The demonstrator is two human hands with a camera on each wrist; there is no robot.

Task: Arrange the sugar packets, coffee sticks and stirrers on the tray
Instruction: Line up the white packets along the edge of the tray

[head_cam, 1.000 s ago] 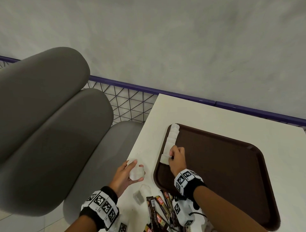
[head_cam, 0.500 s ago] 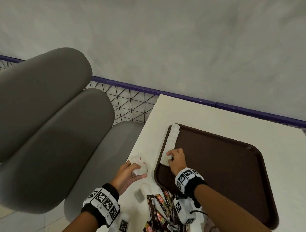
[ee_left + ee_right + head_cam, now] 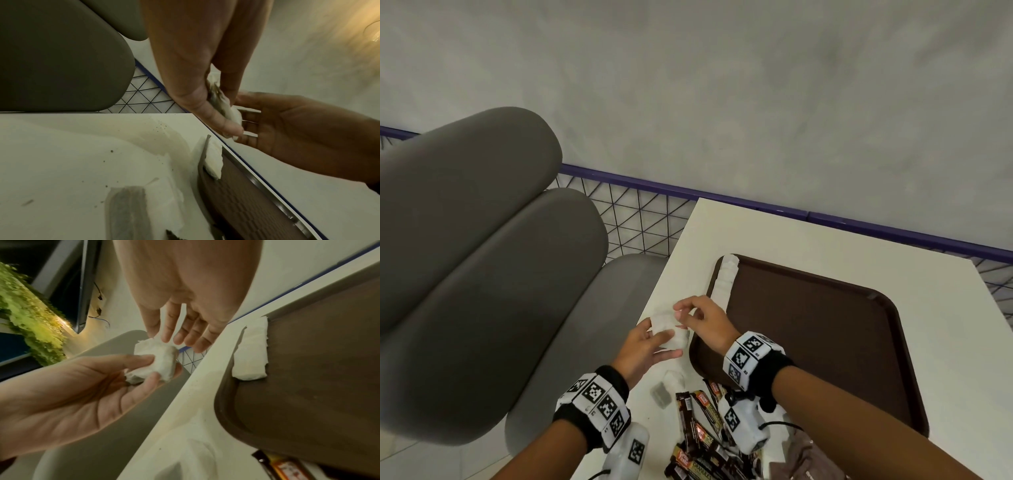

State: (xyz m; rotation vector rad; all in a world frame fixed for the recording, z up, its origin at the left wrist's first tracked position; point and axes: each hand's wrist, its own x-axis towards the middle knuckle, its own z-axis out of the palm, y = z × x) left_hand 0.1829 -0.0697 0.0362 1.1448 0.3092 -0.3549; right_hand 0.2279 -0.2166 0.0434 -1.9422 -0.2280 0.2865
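Observation:
My left hand (image 3: pixel 658 337) holds a small stack of white sugar packets (image 3: pixel 667 328) over the table's left edge, gripped between thumb and fingers (image 3: pixel 153 360). My right hand (image 3: pixel 683 312) has reached across, and its thumb and forefinger (image 3: pixel 167 335) pinch the top edge of the stack (image 3: pixel 158 361). A row of sugar packets (image 3: pixel 726 279) lies along the left rim of the brown tray (image 3: pixel 825 342). Coffee sticks (image 3: pixel 700 431) lie in a heap near the front of the table. No stirrers show.
Loose packets (image 3: pixel 671 381) and a grey sachet (image 3: pixel 661 397) lie on the white table (image 3: pixel 808 243) in front of the tray. Grey padded chairs (image 3: pixel 482 257) stand at the left. A purple rail with wire mesh (image 3: pixel 640 219) runs behind.
My right hand has left the row of packets on the tray and moved left to the stack. My left hand has lifted the stack towards it.

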